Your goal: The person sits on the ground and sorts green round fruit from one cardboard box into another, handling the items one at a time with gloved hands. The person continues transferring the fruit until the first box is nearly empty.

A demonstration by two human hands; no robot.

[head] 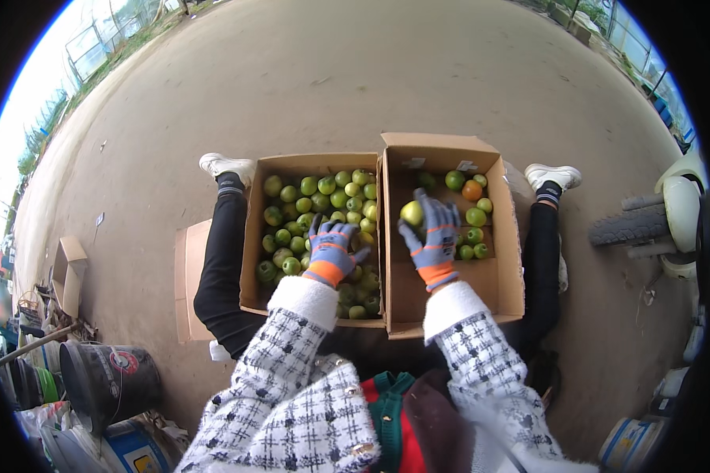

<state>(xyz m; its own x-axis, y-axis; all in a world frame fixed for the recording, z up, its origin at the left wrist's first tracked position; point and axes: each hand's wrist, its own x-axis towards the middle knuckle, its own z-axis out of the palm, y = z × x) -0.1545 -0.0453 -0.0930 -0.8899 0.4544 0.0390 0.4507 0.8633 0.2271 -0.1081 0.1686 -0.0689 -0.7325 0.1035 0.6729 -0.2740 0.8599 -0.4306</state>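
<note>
Two open cardboard boxes stand side by side between the person's outstretched legs. The left cardboard box (251, 236) is filled with many green tomatoes (309, 185). In the right cardboard box (512, 260) lie several green tomatoes and an orange tomato (472, 190). My left hand (333, 248), in a grey and orange work glove, is over the tomatoes of the left box, fingers spread; its fingertips are partly hidden among them. My right hand (432, 239), gloved alike, is over the right box, with a yellow-green tomato (412, 213) at its thumb and fingers.
A flattened cardboard piece (192, 281) lies beside the left leg. A black bucket (109, 378) and other containers stand at the lower left, near a small open carton (68, 276). At the right is a vehicle's tyre (630, 226); a white and blue bucket (630, 440) stands below it.
</note>
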